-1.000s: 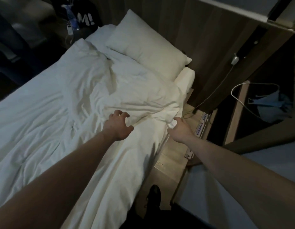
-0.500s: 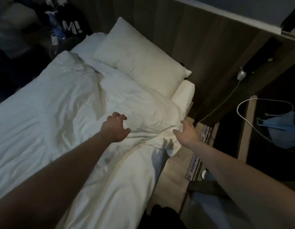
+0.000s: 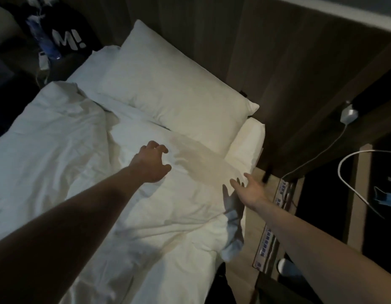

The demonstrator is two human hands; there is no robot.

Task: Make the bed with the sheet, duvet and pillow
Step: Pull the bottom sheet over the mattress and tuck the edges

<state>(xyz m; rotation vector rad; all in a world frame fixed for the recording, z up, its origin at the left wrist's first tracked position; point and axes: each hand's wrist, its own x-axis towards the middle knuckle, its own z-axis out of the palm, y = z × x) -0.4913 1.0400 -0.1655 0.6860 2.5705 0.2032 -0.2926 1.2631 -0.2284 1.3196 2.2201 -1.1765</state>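
Observation:
A white duvet (image 3: 65, 154) lies wrinkled over the bed, its top edge just below a white pillow (image 3: 172, 95) set against the wooden headboard. The white sheet (image 3: 249, 137) shows on the mattress corner beside the pillow. My left hand (image 3: 152, 163) hovers over the duvet's upper part with fingers loosely curled, holding nothing. My right hand (image 3: 251, 190) is open, palm turned up, at the bed's right edge just above the duvet corner, which hangs over the side.
A wooden headboard wall (image 3: 277, 62) runs behind the bed. A power strip (image 3: 271, 227) lies on the wooden ledge to the right, with a white charger and cable (image 3: 348, 115). A dark bag (image 3: 65, 40) and a blue bottle stand at the far left.
Both hands have let go of the duvet and moved up toward the pillow. The duvet's top edge now lies higher, nearer the pillow, and its corner has dropped over the side.

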